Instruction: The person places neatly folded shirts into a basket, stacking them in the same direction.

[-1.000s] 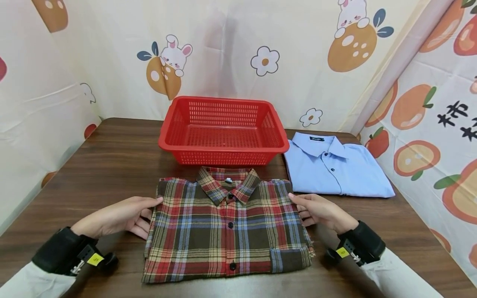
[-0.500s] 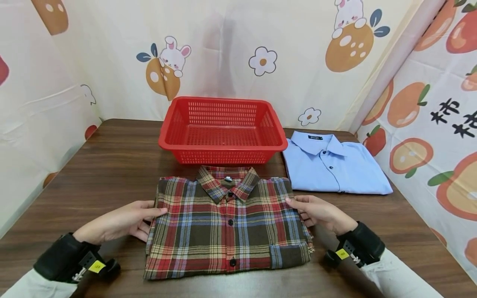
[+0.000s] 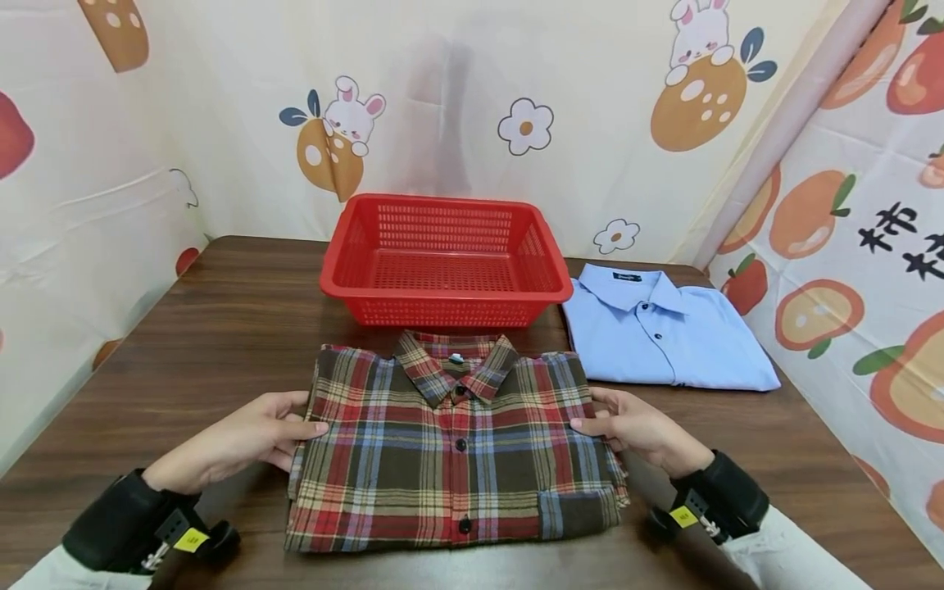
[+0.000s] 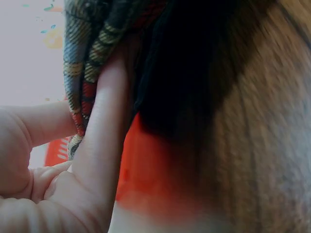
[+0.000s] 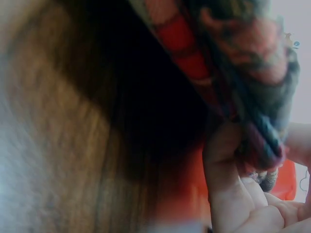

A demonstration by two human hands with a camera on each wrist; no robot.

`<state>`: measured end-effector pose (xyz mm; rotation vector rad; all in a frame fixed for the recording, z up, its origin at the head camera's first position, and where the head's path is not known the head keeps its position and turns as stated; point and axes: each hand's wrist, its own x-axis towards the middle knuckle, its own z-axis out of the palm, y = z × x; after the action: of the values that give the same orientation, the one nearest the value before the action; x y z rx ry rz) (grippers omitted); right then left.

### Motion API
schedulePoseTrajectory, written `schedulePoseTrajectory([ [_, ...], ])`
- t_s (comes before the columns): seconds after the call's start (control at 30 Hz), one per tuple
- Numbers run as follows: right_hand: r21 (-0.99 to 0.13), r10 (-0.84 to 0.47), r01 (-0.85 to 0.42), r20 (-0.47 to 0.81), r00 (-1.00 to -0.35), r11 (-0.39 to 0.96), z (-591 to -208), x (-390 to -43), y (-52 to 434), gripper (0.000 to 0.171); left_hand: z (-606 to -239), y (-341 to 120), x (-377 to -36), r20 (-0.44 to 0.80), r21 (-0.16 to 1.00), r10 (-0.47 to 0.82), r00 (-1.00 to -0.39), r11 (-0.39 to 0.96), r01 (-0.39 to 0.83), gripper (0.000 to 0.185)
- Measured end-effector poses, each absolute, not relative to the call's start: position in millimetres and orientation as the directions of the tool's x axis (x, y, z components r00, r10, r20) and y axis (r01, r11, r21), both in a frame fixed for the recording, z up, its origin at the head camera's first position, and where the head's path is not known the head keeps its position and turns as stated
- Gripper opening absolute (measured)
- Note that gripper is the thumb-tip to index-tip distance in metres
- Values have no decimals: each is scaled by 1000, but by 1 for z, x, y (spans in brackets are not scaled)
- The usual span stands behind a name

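A folded plaid shirt [image 3: 457,459] in red, dark green, yellow and blue lies in front of me, collar toward the far side. My left hand [image 3: 239,434] pinches its left side edge, thumb on top and fingers underneath. In the left wrist view, layers of the plaid shirt [image 4: 80,68] sit between thumb and fingers. On the opposite edge, my right hand [image 3: 645,426] pinches the cloth the same way. The right wrist view shows the plaid shirt's folded edge [image 5: 262,111] between the thumb and fingers, partly blurred.
Just beyond the shirt's collar stands a red slatted plastic basket [image 3: 446,307]. A folded light blue shirt [image 3: 664,336] lies to its right on the brown wooden table [image 3: 221,328]. Printed cloth curtains [image 3: 457,98] hang behind and at both sides.
Both thumbs have come further in over the shirt's side edges, and both hands have shifted slightly toward the near side. The basket and blue shirt stay where they were.
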<state>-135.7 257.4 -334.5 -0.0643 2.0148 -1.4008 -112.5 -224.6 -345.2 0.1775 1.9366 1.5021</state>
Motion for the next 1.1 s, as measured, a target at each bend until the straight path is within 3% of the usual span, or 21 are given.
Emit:
schedulePoseTrajectory([
  [0.1, -839, -379, 316, -495, -782, 443, -329, -127, 261, 92, -339, -220, -108, -419, 895, 476, -773, 359, -264, 86],
  [0.37, -828, -338, 237, -445, -829, 508, -298, -103, 270, 89, -314, -217, -94, -348, 930, 535, -770, 302, -210, 71],
  [0.57, -892, -441, 138, -341, -830, 432, -259, -99, 277, 75, -283, -218, -92, -268, 947, 543, -796, 299, -116, 65],
  [0.67, -901, -449, 102, -304, -840, 421, -235, -108, 277, 66, -260, -218, -99, -236, 931, 493, -838, 361, -51, 62],
  [0.77, -866, -389, 46, -270, -881, 498, -211, -122, 271, 63, -233, -218, -113, -215, 898, 415, -884, 439, -13, 58],
  [1.0, -773, -250, 22, -232, -940, 634, -172, -175, 251, 73, -179, -213, -167, -153, 761, 238, -959, 648, 39, 68],
  [1.1, -779, -213, 45, -227, -950, 626, -164, -168, 244, 71, -171, -206, -160, -114, 714, 190, -975, 698, 53, 69],
])
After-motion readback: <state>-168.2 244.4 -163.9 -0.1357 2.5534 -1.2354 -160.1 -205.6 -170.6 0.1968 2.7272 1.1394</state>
